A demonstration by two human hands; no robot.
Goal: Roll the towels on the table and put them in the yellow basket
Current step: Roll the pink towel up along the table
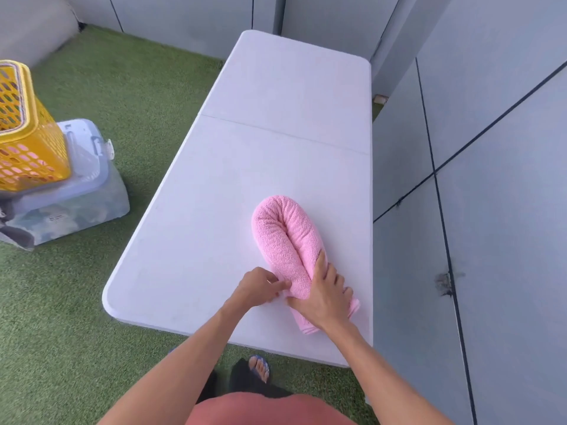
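Nearest, at the front edge of the worktop (214,185), both hands work on one pink towel (285,234) that is rolled into a long tube and bent double, its fold pointing away and its two ends lying side by side toward the person. The right hand (325,296) lies over those ends with fingers spread and the thumb reaching up along the crease; it looks to be pressing the two legs together so the roll cannot spring open. The left hand (260,285) has its fingers curled and pinches the towel's left near edge, probably to tuck or tighten a loose end before the next turn. Holding the ends while the fold lies free suggests the doubled roll is about to be rolled or gathered from the near end, though that is only a judgement. No other towel shows on the worktop, so this may be the last one. Farther off on the left, on the grass-like floor (122,87), the yellow basket (30,142) stands on the lid of a clear bin (89,191), raised toward worktop height for an easy drop; pink shows through its holes, likely towels already in. A small label on the bin's side is too blurred to read; nothing else carries writing.
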